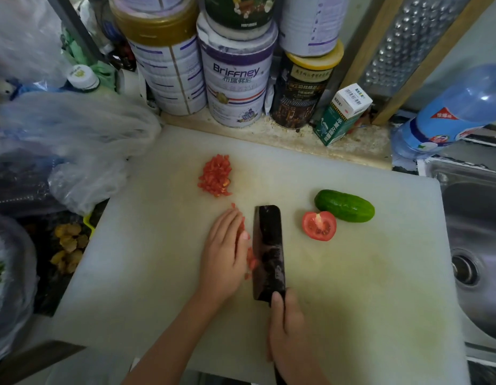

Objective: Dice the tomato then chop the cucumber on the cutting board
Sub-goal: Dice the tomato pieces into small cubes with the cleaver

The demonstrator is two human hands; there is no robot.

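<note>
Two bare hands at a white plastic cutting board [380, 273]

Lettering: the purple-and-white round tin [237, 76] behind the board reads "Briffney" above Chinese characters. The green-and-white carton [340, 115] near it carries barcodes and print too small to read.

Surroundings: further stacked tins, a metal grater [416, 37] leaning on the wall, a blue plastic bottle [458, 112], a steel sink [477, 245] at right, and crumpled clear plastic bags [80, 140] at left.

On the board: a heap of red diced tomato [215, 175] lies towards the back. A tomato half [319, 225], cut face up, lies just beside the whole green cucumber [344, 205].

The right hand [288, 329] clasps the handle of the dark-bladed cleaver [269, 254]. The left hand [223, 254] lies flat, fingers extended, over loose tomato pieces [251, 261] just beside the blade.
</note>
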